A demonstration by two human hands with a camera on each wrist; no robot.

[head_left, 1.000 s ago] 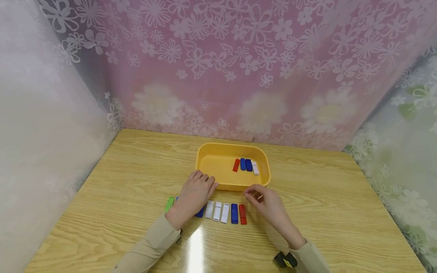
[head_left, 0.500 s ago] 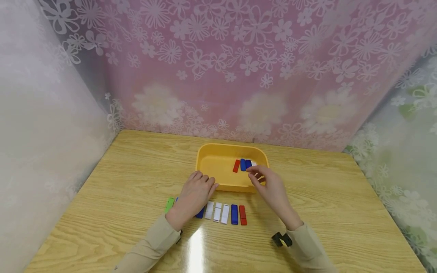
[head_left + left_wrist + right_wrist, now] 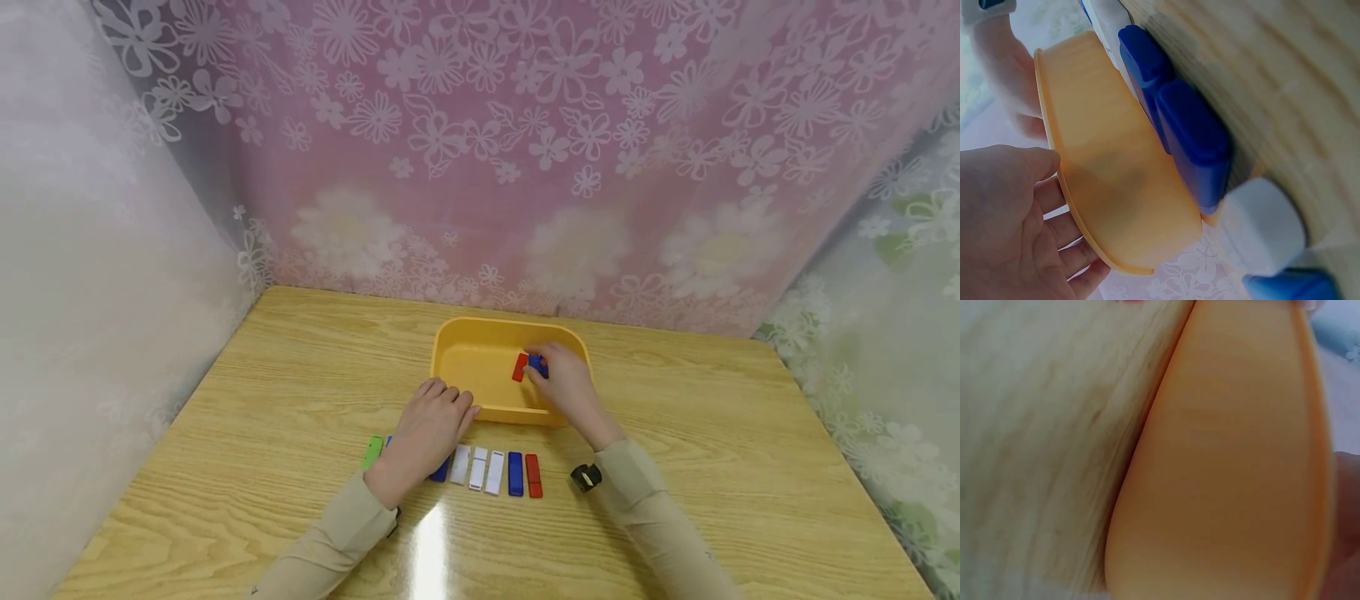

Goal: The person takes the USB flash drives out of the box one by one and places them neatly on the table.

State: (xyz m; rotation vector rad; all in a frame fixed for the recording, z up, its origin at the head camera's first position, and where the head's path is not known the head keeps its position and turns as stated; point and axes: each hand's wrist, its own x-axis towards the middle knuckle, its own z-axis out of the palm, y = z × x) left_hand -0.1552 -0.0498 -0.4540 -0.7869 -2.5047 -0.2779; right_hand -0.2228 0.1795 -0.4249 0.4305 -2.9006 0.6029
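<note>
A yellow plastic bin (image 3: 495, 416) stands on the table; its outer wall fills much of both wrist views. My left hand (image 3: 431, 421) holds its near left rim, the thumb and fingers (image 3: 1075, 256) at the edge. Inside the bin my right hand (image 3: 564, 379) has its thumb and forefinger bent around a blue flash drive (image 3: 534, 362). Whether they pinch it is too small to tell. Beside that drive lies a red flash drive (image 3: 519, 367). The right hand hides the white drive and part of the other blue one. In the right wrist view, part of the right hand (image 3: 1347, 519) shows beyond the rim.
In front of the bin runs a row of flash drives: green (image 3: 372, 452), several white (image 3: 477, 468), blue (image 3: 515, 474) and red (image 3: 533, 476). My left hand and wrist cover part of this row. A flowered pink curtain (image 3: 480, 167) hangs behind the wooden table (image 3: 712, 433).
My right hand has moved from the bin's near right rim forward and left into it, over the drives. The left hand has stayed on the rim.
</note>
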